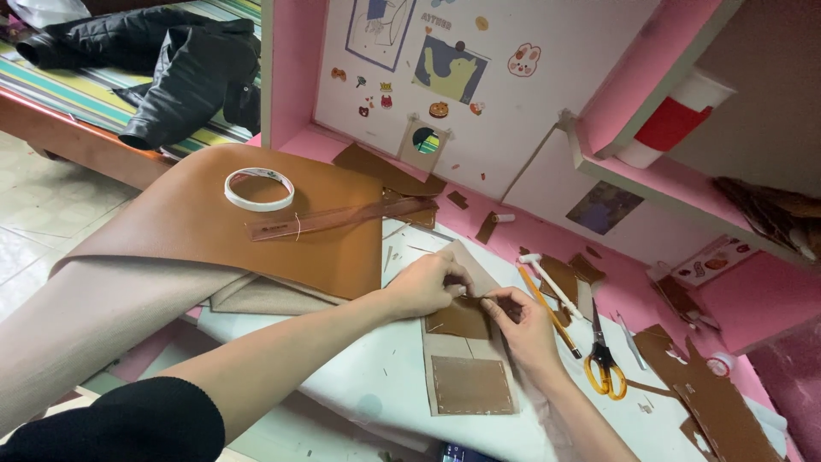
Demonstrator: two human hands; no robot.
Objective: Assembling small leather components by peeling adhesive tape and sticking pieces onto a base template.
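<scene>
We are working beside the big brown leather sheet (282,231) draped over the pink desk (547,235), with a tape roll (259,189) and clear ruler (342,218) lying on it. The stitched leather panel (466,364) is lying flat on the white cloth (376,376). Our left hand (425,287) and right hand (523,325) are both pinching the small brown patch (462,318) at its top edge, fingers closed tight. We are probably better keeping edges aligned. Scissors (604,364) are resting just right.

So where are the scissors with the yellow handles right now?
In the head view, the scissors lie on the white cloth just beyond the right hand, beside a yellow pencil, handles toward the person.
</scene>
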